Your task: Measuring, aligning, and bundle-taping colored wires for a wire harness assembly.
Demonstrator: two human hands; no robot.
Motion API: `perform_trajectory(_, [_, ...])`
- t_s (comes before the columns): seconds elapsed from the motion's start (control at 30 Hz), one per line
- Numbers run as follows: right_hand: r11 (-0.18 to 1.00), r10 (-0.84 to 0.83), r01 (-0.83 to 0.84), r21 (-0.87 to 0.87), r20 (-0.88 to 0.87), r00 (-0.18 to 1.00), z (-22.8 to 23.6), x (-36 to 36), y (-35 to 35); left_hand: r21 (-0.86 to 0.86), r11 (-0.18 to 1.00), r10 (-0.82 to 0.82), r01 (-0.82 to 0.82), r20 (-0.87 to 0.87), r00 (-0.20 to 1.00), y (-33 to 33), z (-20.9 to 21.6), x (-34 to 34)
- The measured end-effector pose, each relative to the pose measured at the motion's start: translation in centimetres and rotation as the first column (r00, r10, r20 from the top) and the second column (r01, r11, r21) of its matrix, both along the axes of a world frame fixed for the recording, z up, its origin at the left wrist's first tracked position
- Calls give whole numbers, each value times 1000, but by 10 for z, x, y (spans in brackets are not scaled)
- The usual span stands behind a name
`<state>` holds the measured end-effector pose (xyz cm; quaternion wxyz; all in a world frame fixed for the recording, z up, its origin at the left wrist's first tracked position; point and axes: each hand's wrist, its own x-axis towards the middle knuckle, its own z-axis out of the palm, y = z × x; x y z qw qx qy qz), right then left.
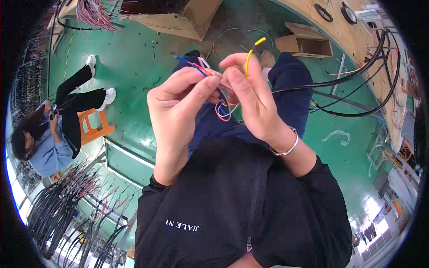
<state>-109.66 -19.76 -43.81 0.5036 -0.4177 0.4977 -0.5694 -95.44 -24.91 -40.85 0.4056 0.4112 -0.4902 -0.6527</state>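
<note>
Black sleeves [328,210], both hands [174,105] [257,105] raised, angled inward, close together, pinching thin coloured wires [183,60]

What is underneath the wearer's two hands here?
Dark blue trousers and looped thin wires show below the left hand and right hand; what they directly cover can't be seen.

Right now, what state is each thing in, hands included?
Left hand: closed on thin blue, red and white wires.
Blue, red and white wires: pinched, with loose ends.
Right hand: closed on a thin yellow wire.
Yellow wire: bent, tip free.
Long black cable: curved.
Small brown cardboard box: open.
Black fabric jacket: mostly zipped.
Silver metal bracelet: worn.
</note>
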Motion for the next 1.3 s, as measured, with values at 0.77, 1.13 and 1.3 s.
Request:
perform_trajectory(0.77, [987,-11,-63,148,453,891,-17,5,-8,80,995,61,-57,-43,997,-3,-2,1])
perform_trajectory(1.13, [991,-131,126,35,187,974,-4,12,0,13,995,96,-96,-25,995,-3,-3,0])
perform_trajectory(1.3, [995,-97,91,42,189,977,-4,10,0,-11,996,84,-84,-3,996,-2,-3,0])
